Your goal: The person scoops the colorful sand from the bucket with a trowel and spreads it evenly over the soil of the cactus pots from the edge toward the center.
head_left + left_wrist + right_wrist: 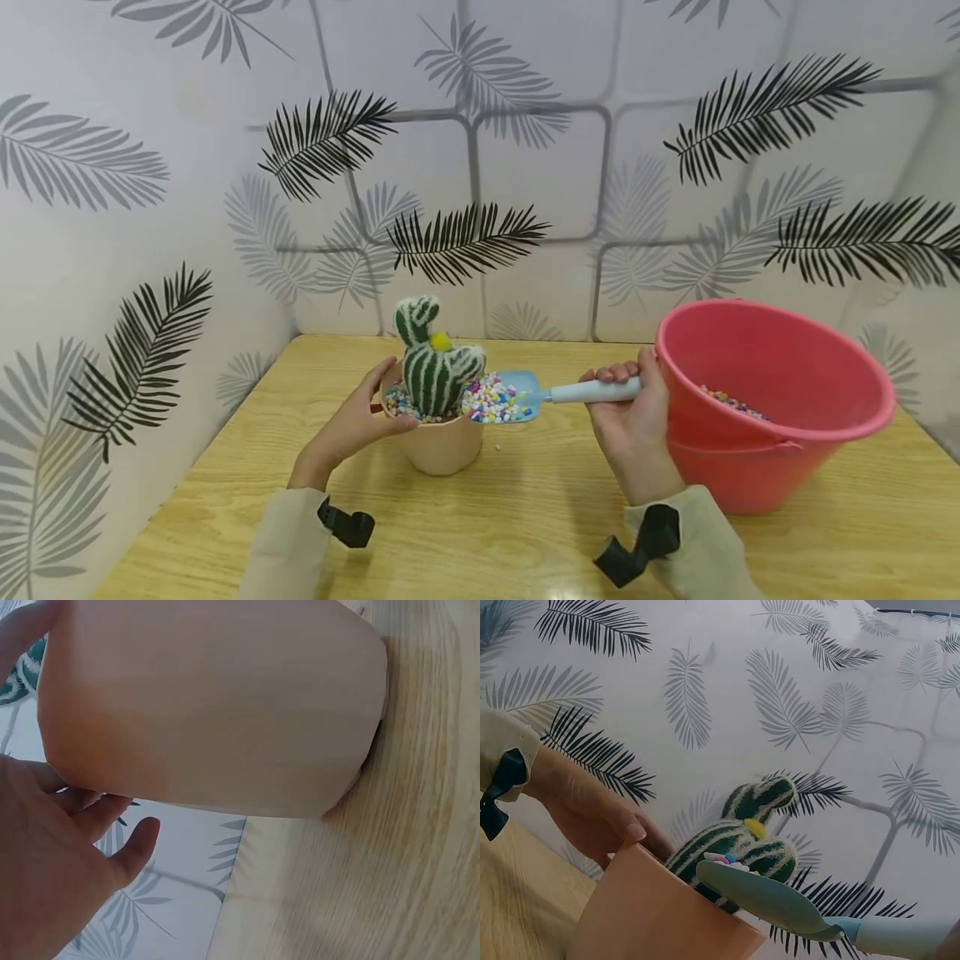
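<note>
A green-and-white fuzzy toy cactus (431, 382) with a yellow pompom stands in a peach flowerpot (442, 450), among colourful pellets at its foot. My left hand (358, 423) grips the pot's left side, thumb on the near rim and fingers round the back. In my right hand (633, 421) is the pale handle of a small blue trowel (529, 385). Its blade, heaped with multicoloured pellets (491, 402), lies level at the pot's right rim, beside the cactus. From the right wrist view, the trowel blade (769, 900) is seen above the rim, partly in front of the cactus.
A large pink bucket (750, 471) stands on the right, close beside the right hand, with more pellets (735, 403) inside. One loose pellet (497, 447) lies on the wooden table (525, 533). A leaf-patterned wall (525, 283) rises behind the table.
</note>
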